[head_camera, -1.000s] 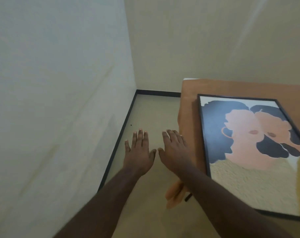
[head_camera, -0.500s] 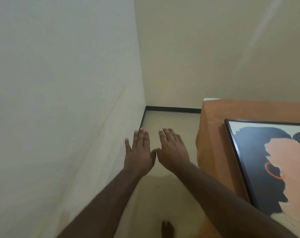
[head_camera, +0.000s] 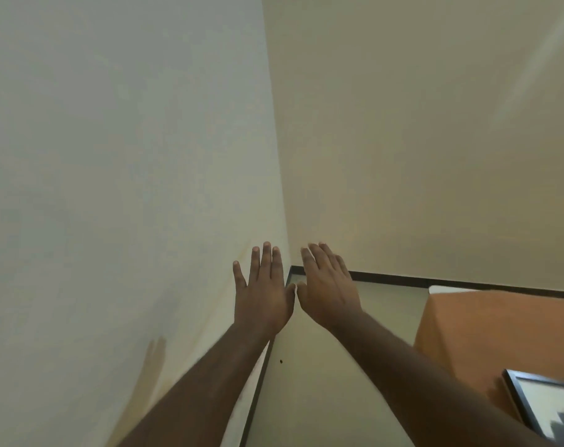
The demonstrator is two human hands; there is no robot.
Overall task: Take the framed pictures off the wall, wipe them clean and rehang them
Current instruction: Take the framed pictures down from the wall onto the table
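Change since earlier: view has swung up and to the left; both hands ride higher against the corner of the room; the picture has slid from mid-right to the bottom-right corner, mostly cut off now.
Left wall (head_camera: 113, 188): bare, fills the left half; no hook, nail or frame visible on it; faint blurred hand-like shadow or reflection low down, can't tell which.
Left hand (head_camera: 263, 295): palm down, held out in front, fingers straight and slightly fanned, holding nothing, thumb tip almost meeting the other thumb.
Corner: both hands point at the seam where the two walls meet, dark skirting (head_camera: 451, 282) running along the floor below.
Right hand (head_camera: 327, 291): also flat and empty, fingers straight and close together, angled a bit leftward; slightly blurred, so in motion.
Back wall (head_camera: 419, 140): bare too, no fixing seen.
Table (head_camera: 487, 330): orange-brown top, right of and below the right forearm.
Framed picture (head_camera: 545, 408): black frame lying flat on the table, only its far left corner in view, at the bottom right edge.
Key relation: picture lies to the right of and behind both hands, nearer the body than the fingertips; right hand is the nearer one, the right forearm passing just beside the frame corner.
Long axis: can't tell, too little of the frame shows.
Step judged: hands are turned away from the picture and toward the walls; a reach for it means pulling back and right.
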